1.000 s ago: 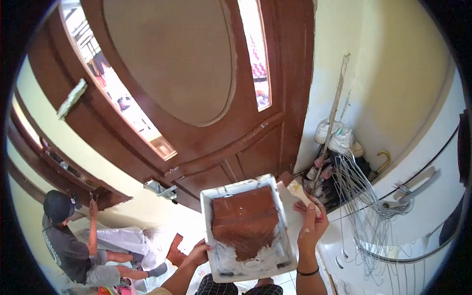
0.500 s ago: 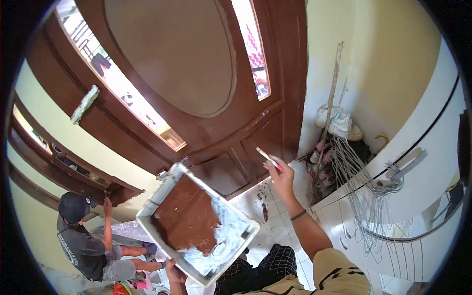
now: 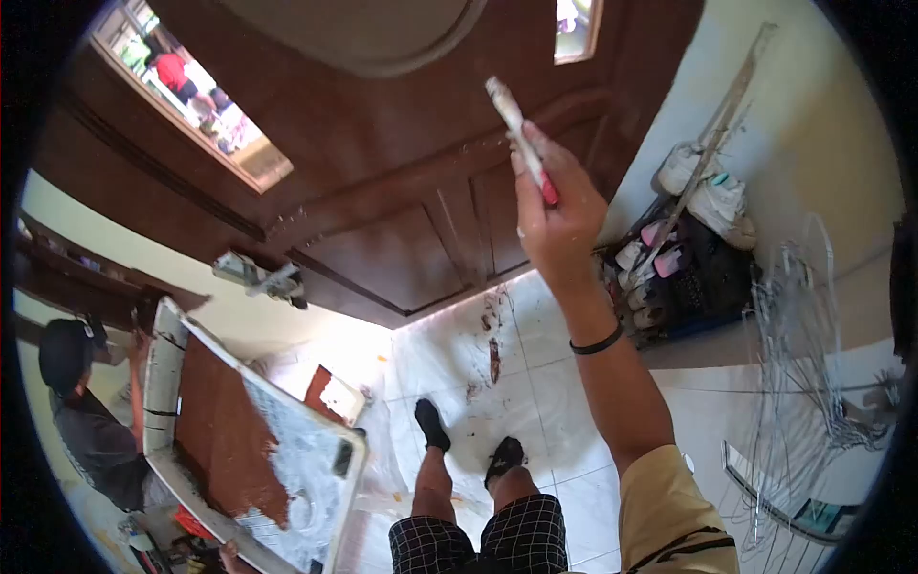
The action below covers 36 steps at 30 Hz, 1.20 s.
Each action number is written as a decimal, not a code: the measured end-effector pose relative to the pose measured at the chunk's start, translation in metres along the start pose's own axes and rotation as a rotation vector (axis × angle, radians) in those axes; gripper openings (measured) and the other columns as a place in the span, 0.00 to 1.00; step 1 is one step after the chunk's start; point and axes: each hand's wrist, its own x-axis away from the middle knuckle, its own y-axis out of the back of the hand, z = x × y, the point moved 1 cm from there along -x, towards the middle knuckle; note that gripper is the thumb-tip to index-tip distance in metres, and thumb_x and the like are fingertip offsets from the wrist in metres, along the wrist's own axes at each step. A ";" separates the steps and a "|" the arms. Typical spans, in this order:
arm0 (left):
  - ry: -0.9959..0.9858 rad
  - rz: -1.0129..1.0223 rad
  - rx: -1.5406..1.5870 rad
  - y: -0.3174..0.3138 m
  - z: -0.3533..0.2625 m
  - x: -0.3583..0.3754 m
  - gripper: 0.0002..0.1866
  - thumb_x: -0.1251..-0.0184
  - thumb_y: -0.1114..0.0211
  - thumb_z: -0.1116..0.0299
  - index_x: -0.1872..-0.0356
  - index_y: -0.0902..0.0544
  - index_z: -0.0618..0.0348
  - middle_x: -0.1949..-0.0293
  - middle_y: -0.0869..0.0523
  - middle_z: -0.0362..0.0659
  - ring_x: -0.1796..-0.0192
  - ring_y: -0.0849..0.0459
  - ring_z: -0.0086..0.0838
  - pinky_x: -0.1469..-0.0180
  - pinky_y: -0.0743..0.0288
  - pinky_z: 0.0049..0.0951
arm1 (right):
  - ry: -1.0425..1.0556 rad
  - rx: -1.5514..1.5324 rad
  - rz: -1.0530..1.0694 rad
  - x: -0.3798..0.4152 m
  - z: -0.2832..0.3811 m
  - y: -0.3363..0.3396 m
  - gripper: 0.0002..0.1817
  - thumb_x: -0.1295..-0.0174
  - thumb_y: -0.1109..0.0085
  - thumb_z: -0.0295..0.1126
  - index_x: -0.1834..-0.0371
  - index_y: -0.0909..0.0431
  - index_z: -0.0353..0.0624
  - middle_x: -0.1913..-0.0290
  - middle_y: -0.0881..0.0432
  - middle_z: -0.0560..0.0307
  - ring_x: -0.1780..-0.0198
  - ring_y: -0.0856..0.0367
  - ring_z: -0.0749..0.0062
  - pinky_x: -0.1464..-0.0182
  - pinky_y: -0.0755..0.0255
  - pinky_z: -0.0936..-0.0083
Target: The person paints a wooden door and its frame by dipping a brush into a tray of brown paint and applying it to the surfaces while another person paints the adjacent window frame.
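My right hand (image 3: 566,206) is closed round a paintbrush (image 3: 521,134) with a pale handle and a red end. Its tip points up and left, overlapping the brown panelled door (image 3: 382,182) in this view. At the lower left, the fingers of my left hand (image 3: 232,557) grip the near rim of a white paint tray (image 3: 346,497); the rest of that hand is out of sight. Brown paint (image 3: 225,421) covers the tray's far side, and the other side shows white streaks.
Close behind the tray, a person (image 3: 96,411) in a dark cap works at the left wall. A second small tray (image 3: 335,397) lies on the floor. On the right are wire hangers (image 3: 798,354), a leaning stick (image 3: 722,124) and a shoe pile (image 3: 679,258). Dark debris (image 3: 493,359) dots the tiles.
My view has tipped down toward the floor and my feet. The paintbrush in my right hand is now higher, against the door. The tray has shifted left and lower in view.
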 end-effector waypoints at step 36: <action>0.069 -0.218 0.022 0.020 0.058 -0.036 0.34 0.45 0.37 0.53 0.41 0.31 0.63 0.45 0.26 0.49 0.44 0.27 0.41 0.40 0.34 0.43 | 0.270 -0.079 0.442 0.084 -0.040 -0.041 0.20 0.48 0.43 0.17 0.50 0.22 0.36 0.54 0.19 0.43 0.53 0.18 0.49 0.48 0.21 0.63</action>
